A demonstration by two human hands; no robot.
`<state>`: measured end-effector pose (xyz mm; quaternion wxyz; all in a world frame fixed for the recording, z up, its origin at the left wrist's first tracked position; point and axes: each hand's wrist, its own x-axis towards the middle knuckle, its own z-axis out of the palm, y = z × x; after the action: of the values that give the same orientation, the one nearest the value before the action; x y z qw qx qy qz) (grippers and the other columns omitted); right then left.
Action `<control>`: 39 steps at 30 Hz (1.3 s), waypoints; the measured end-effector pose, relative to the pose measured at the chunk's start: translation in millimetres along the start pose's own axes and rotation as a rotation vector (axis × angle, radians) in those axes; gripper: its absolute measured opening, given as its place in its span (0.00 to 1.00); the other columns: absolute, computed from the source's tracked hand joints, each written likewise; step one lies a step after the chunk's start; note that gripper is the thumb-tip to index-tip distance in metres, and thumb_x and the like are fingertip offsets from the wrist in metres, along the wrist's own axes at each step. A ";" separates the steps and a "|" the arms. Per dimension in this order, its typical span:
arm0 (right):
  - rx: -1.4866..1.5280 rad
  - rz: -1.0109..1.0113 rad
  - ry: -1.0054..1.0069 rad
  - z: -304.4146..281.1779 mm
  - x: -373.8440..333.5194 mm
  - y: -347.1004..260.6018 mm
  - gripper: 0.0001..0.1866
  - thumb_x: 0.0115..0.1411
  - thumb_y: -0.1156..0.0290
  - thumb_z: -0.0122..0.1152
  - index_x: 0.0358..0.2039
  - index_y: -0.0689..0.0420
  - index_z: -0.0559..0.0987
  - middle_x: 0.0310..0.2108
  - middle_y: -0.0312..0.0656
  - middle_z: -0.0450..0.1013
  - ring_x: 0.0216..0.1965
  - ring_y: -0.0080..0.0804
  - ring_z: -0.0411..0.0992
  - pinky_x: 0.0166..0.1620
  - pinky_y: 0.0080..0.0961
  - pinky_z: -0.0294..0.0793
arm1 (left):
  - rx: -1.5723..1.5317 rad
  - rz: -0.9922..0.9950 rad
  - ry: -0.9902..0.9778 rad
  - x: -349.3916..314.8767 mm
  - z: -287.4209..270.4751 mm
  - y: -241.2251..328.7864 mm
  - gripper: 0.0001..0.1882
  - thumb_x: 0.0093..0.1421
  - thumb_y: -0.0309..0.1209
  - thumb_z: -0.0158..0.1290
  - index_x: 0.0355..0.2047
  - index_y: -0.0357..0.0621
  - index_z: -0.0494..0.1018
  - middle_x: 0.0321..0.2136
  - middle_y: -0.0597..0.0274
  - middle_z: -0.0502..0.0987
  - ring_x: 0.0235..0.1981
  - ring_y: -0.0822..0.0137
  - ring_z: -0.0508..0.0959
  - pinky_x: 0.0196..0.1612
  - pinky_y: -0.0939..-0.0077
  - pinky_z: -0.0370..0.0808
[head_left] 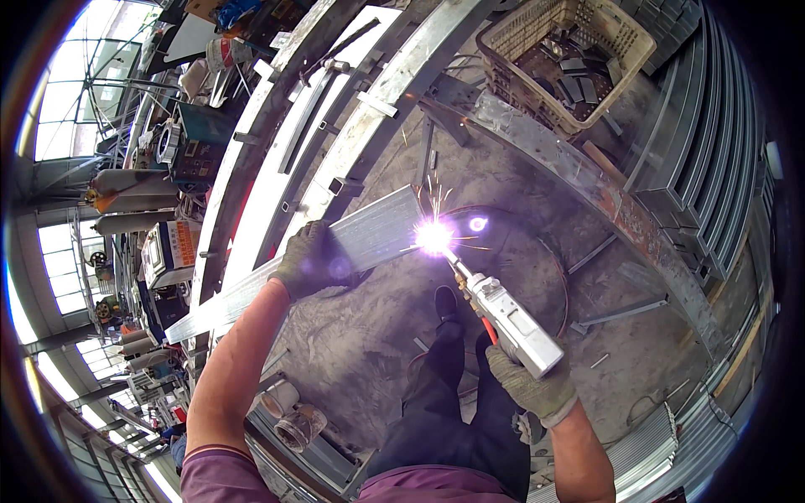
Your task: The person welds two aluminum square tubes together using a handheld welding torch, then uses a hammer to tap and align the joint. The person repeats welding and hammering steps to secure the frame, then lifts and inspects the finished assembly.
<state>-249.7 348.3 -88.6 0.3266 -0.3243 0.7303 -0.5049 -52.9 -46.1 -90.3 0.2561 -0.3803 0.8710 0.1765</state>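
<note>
My left hand (303, 261), in a dirty work glove, is closed around a long grey metal rectangular tube (377, 225). The tube slants from the lower left up to the middle of the view. In my gloved right hand (532, 384) I grip a white and silver handheld welding gun (513, 320) with a red part on its underside. Its narrow nozzle points up and left at the tube's right end. A bright arc (434, 237) burns there and throws sparks. The glare hides the nozzle tip and the exact spot it meets.
Long steel rails (381, 113) run along the left side. A plastic crate (499, 46) holding metal offcuts stands at the upper right, beyond a worn steel beam (579, 168). Metal profiles (704, 159) are stacked at right. A hose (563, 285) curves over the floor; buckets (300, 427) stand lower left.
</note>
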 end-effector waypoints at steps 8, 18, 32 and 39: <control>-0.022 0.010 -0.002 -0.3 0.5 -2.5 0.14 0.60 0.69 0.76 0.45 0.58 0.87 0.34 0.43 0.85 0.31 0.38 0.86 0.36 0.32 0.86 | 0.019 0.048 0.039 -0.6 1.1 -2.0 0.66 0.33 0.56 0.82 0.66 0.32 0.64 0.56 0.40 0.76 0.57 0.44 0.79 0.64 0.54 0.77; -0.002 0.002 0.002 -1.5 -0.9 -2.1 0.14 0.60 0.69 0.76 0.46 0.58 0.87 0.32 0.42 0.84 0.29 0.37 0.85 0.35 0.32 0.85 | 0.037 0.069 0.059 -1.0 3.4 -5.2 0.67 0.32 0.58 0.83 0.65 0.31 0.64 0.55 0.41 0.76 0.58 0.45 0.79 0.64 0.54 0.77; 0.025 -0.005 0.031 2.1 -0.6 -2.1 0.14 0.59 0.70 0.78 0.45 0.59 0.87 0.34 0.44 0.85 0.32 0.38 0.86 0.36 0.31 0.85 | 0.015 0.078 0.073 -0.4 5.7 -9.5 0.66 0.32 0.58 0.84 0.65 0.33 0.65 0.55 0.40 0.76 0.57 0.44 0.79 0.63 0.53 0.77; 0.022 -0.031 0.021 2.0 -2.6 1.8 0.15 0.60 0.70 0.77 0.47 0.60 0.87 0.35 0.43 0.86 0.31 0.35 0.86 0.36 0.31 0.85 | -0.020 0.019 0.015 -1.3 -0.6 0.5 0.66 0.32 0.56 0.83 0.65 0.32 0.65 0.56 0.41 0.76 0.58 0.45 0.78 0.65 0.55 0.77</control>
<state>-246.9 349.9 -90.5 0.3146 -0.3266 0.7230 -0.5211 -52.7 -45.3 -88.9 0.2439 -0.3757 0.8748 0.1846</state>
